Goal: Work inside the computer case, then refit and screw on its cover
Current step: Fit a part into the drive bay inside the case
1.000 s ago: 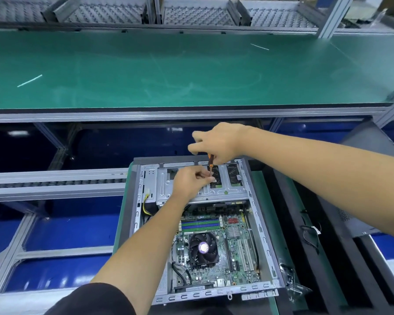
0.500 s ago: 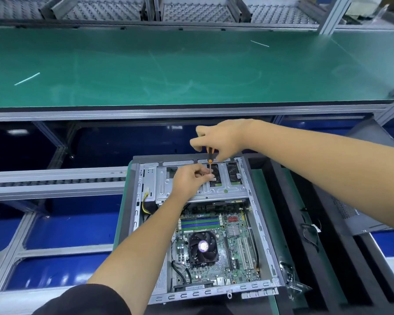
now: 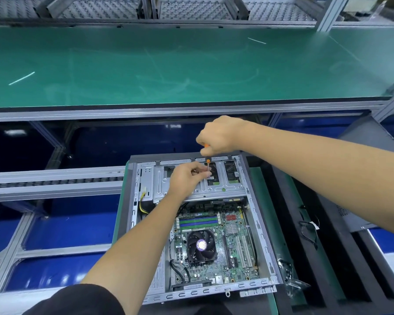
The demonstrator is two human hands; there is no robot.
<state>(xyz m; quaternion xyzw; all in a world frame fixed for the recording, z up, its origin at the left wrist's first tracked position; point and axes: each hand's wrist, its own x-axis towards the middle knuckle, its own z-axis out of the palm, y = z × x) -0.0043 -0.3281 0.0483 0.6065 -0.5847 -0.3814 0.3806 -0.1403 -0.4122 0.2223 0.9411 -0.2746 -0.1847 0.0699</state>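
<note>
Green-matted desk, one, spanning the far side of the head view; perforated metal trays along its back edge, partly out of frame.

Computer case, one, lying open-side up on a lower level below the desk, cover off. Contents: one motherboard; one black CPU fan near its middle; a row of memory slots just beyond the fan; one metal drive bracket across the far end; yellow and black wires at the left wall.

Screwdriver, one, orange-handled, upright over the bracket.

Hands, two. Right hand wrapped round the screwdriver handle from above. Left hand pinching the shaft low down, over the bracket.

Loose black cable, one, right of the case.
</note>
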